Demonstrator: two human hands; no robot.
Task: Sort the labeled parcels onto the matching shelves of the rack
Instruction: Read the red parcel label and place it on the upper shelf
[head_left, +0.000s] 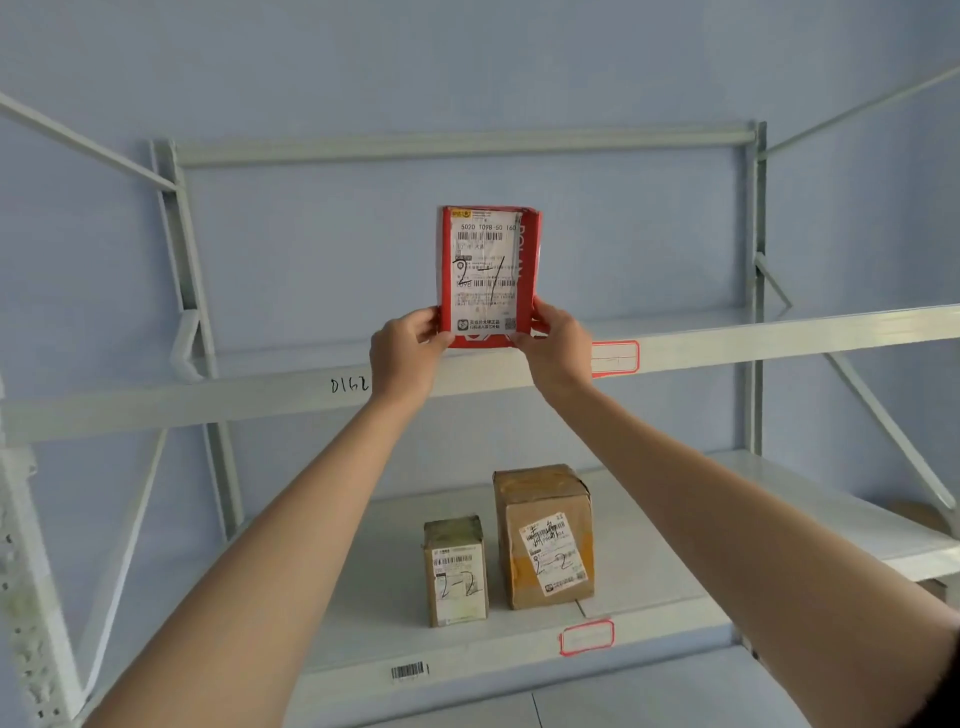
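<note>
1. Two bare forearms reach up and forward from the bottom corners of the view, meeting at the middle of the rack (779, 332).
2. On the lower shelf (649, 525) two brown cardboard parcels stand side by side, close but apart: a small box (456, 571) on the left and a larger box (543, 535) on the right. Each carries a white label handwritten "2-2".
3. The front edge of that shelf bears a barcode sticker (408, 671) and a red-bordered tag (587, 637); what is written on the tag is too faint to read.
4. The left hand (408, 353) grips the lower left corner of a red parcel (488, 275), thumb curled over its front.
5. The right hand (556, 348) grips the lower right corner in the same way.
6. The red parcel is held upright, its label facing the camera and marked "2-1" by hand. Its bottom edge is level with the upper shelf (727, 348); whether it touches the beam seems uncertain.
7. That beam carries a second red-bordered tag (615, 357), just right of the right hand, and black scrawl near the left hand.
8. Behind the rack is a pale blue wall (467, 62).
</note>
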